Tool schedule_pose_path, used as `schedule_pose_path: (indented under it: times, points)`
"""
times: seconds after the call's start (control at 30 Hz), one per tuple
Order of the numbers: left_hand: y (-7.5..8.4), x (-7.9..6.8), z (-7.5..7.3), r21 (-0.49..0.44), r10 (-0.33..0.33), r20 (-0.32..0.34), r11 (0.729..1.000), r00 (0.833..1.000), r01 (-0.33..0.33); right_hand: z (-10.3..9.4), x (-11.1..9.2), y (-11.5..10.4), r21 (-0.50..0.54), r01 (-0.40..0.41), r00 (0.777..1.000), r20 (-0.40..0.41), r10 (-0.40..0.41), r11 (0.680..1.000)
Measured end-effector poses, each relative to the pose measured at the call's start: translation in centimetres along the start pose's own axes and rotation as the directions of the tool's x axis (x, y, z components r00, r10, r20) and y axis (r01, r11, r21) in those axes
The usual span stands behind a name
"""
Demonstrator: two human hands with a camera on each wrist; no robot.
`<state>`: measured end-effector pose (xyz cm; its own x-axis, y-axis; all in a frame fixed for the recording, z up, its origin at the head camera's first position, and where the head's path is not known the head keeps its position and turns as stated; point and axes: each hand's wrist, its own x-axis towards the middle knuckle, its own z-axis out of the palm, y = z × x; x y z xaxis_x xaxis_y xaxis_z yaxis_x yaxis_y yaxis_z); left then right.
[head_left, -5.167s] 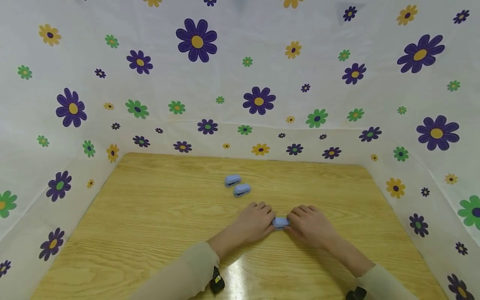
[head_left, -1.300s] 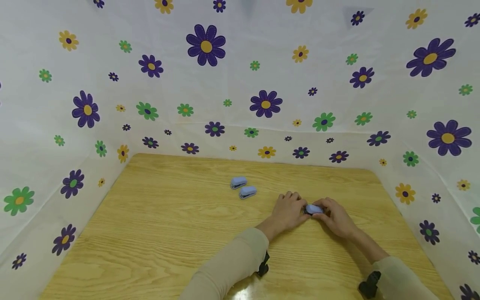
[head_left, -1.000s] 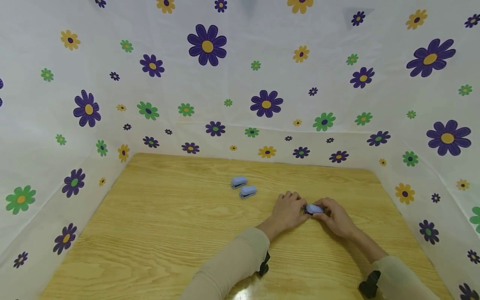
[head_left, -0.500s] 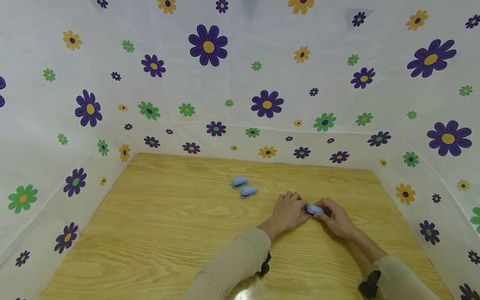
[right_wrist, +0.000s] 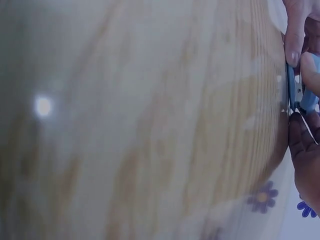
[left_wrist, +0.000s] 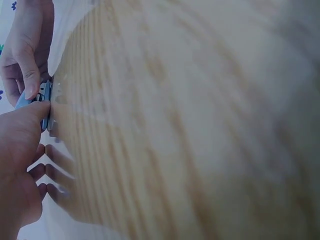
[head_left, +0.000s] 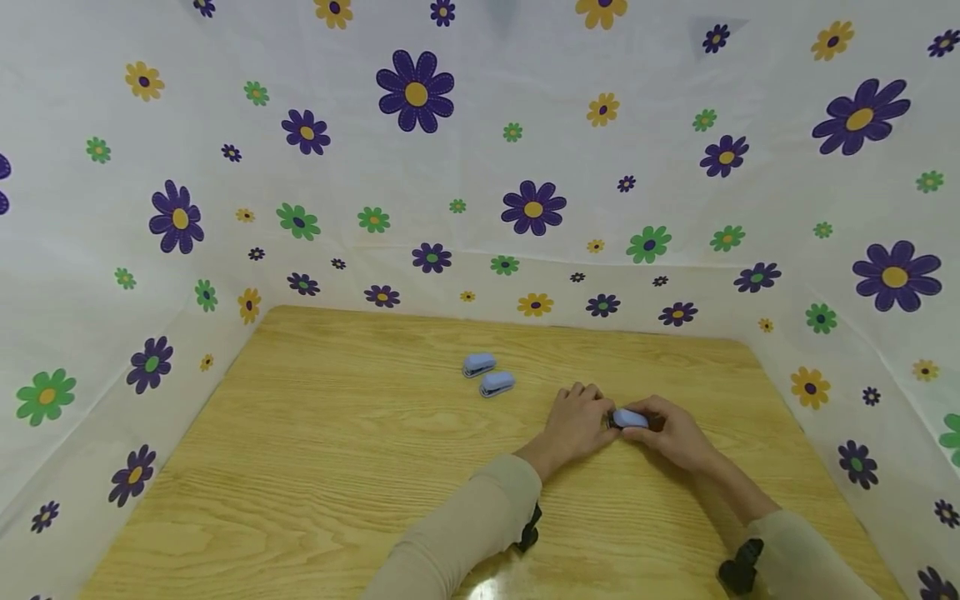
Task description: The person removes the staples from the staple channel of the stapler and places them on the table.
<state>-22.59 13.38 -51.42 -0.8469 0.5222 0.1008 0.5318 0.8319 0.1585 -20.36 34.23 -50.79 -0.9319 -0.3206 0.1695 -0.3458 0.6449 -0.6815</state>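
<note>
In the head view a small light-blue stapler lies low over the table between both hands, a dark part showing at its left end. My left hand holds that left end, its thumb against the stapler's base in the left wrist view. From the right, my right hand pinches the blue body between thumb and fingers. The right wrist view shows the stapler's blue cover apart from its base at an angle. Two matching staplers, a farther one and a nearer one, rest side by side, untouched.
A wood-grain table spreads under the hands. White cloth with printed flowers rises along its back and sides. Black wrist cameras sit at both sleeve cuffs.
Since the oldest frame, both hands and the stapler have moved right, and a dark part now shows at the stapler's left end. Over the last second they have hardly moved.
</note>
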Motion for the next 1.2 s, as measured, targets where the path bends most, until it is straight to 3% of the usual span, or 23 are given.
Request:
schedule_pose_path:
  times: [0.27, 0.53, 0.8, 1.03, 1.2]
  points:
    - [-0.1, 0.1, -0.3, 0.014, -0.008, 0.011, 1.0, 1.0, 0.008, 0.3, 0.6, -0.4, -0.056, 0.048, 0.998, -0.028, -0.049, 0.997]
    - [0.0, 0.2, 0.2, 0.006, -0.009, -0.009, 1.0, 1.0, 0.009, 0.4, 0.4, 0.2, -0.007, 0.05, 0.997, -0.052, -0.051, 0.999]
    - [-0.1, 0.1, 0.2, -0.003, -0.016, -0.005, 1.0, 1.0, 0.016, -0.3, -0.2, 0.2, 0.149, -0.064, 0.997, -0.024, 0.068, 0.987]
    - [-0.1, 0.2, 0.0, -0.009, -0.008, -0.003, 1.0, 1.0, 0.008, -0.5, -0.2, 0.4, 0.155, -0.097, 0.995, -0.025, 0.102, 0.983]
    - [0.0, 0.1, 0.0, -0.005, -0.014, 0.001, 1.0, 1.0, 0.014, -0.8, -0.3, 0.3, 0.092, -0.074, 0.994, -0.067, 0.081, 0.993]
